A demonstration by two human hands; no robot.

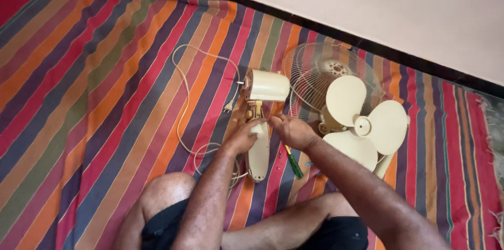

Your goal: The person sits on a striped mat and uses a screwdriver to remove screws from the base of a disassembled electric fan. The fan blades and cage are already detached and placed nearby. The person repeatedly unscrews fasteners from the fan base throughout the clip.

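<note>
We sit cross-legged on a striped mat [94,71], bare knees nearest the camera. Landmark: the cream fan stand [259,150], a long tapered plastic piece lying flat on the mat just beyond our legs.

Our left hand [244,135] wraps the upper part of the stand from its left side, fingers curled around it, holding it. Our right hand [291,130] sits at the stand's upper right, fingers bent toward the neck joint; we cannot tell whether it pinches anything.

Just right of the stand, a green-handled screwdriver [294,163] lies on the mat, partly under our right forearm.

Left of the stand, the white power cord [184,108] loops loosely across the mat, its plug [229,106] near the stand's top left.

Directly beyond the stand sits the cream motor housing [266,85], boxy with rounded edges, joined to the stand at a yellowish neck.

Right of the stand, the three-bladed cream fan blade [362,124] lies loose, overlapping the wire guard [310,74] further back.

Beyond everything runs a pale wall [394,8].
</note>
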